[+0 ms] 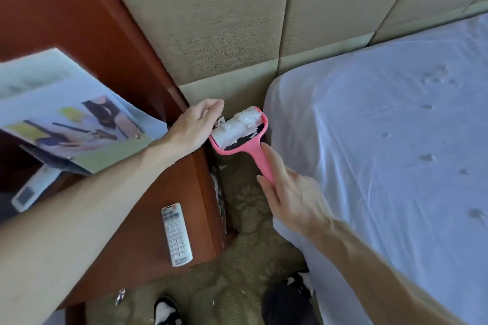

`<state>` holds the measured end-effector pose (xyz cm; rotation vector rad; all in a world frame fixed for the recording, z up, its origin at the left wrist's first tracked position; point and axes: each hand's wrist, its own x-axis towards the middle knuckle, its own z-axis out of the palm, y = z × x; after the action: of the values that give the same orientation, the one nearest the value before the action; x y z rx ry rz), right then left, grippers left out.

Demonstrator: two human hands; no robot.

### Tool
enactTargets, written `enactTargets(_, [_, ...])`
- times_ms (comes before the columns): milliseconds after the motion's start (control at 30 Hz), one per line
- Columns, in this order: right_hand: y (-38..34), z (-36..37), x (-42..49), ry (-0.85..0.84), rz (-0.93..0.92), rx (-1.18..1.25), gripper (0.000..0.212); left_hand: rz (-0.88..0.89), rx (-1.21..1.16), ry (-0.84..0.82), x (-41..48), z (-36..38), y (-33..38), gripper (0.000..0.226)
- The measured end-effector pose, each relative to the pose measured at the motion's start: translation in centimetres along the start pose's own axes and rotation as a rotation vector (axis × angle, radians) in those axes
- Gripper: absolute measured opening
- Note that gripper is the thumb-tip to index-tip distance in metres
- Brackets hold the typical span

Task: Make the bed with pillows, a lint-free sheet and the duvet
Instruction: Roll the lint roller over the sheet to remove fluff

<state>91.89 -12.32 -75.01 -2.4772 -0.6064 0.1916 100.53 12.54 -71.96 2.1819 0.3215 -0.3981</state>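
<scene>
pink plastic lint roller point(241, 126), torn white paper on drum: held in gap between bed and bench, over carpet | right hand point(290, 192): grasps handle | left hand point(194, 126): fingers curled, pinching drum end | white sheet point(383, 140): flat on mattress, small specks | red-brown wooden bench point(202, 206): white remote point(176, 235), glossy magazine point(79, 119)

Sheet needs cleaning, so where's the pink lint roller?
The lint roller is mid-frame in the head view, between the wooden nightstand and the bed, its handle in the right hand.
</scene>
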Motion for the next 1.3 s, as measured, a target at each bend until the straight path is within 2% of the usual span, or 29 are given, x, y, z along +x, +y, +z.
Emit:
enactTargets(300, [-19.6,11.6,-0.6,-0.043,-0.156,-0.047,0.059,0.024,0.003,-0.028,-9.1,-12.7,-13.9,0.072])
enactTargets(433, [-25.2,15.9,-0.5,-0.078,-0.233,-0.081,0.058,-0.197,-0.092,-0.012,-11.9,-17.3,-19.6,0.062])
enactTargets(500, [-26.9,17.9,-0.4,-0.09,-0.27,-0.086,0.059,-0.209,-0.099,-0.033,-12.9,-18.5,-22.0,0.054])
enactTargets(633, [-28.7,21.5,-1.2,-0.125,-0.296,-0.077,0.057,-0.224,-0.148,-0.14,-15.0,-19.0,-26.4,0.058])
enactTargets(833, [-29.1,24.0,-1.9,-0.213,-0.306,-0.093,0.056,-0.223,-0.108,-0.154,-17.2,-18.2,-31.3,0.048])
enactTargets(967, [-29.0,25.1,-1.4,-0.217,-0.313,-0.102,0.055,-0.301,-0.102,-0.154,-17.9,-18.3,-32.7,0.066])
enactTargets(1067, [-28.4,25.5,-1.0,-0.196,-0.289,-0.094,0.055,-0.342,-0.1,-0.161,-18.0,-18.5,-33.3,0.064])
enactTargets(1133, [-28.0,25.3,-0.7,-0.192,-0.27,-0.086,0.055,-0.349,-0.083,-0.158,-17.7,-18.5,-33.6,0.071])
enactTargets(1300, [-27.3,25.1,-0.6,-0.183,-0.243,-0.093,0.054,-0.291,-0.109,-0.081,-16.5,-17.6,-34.2,0.048])
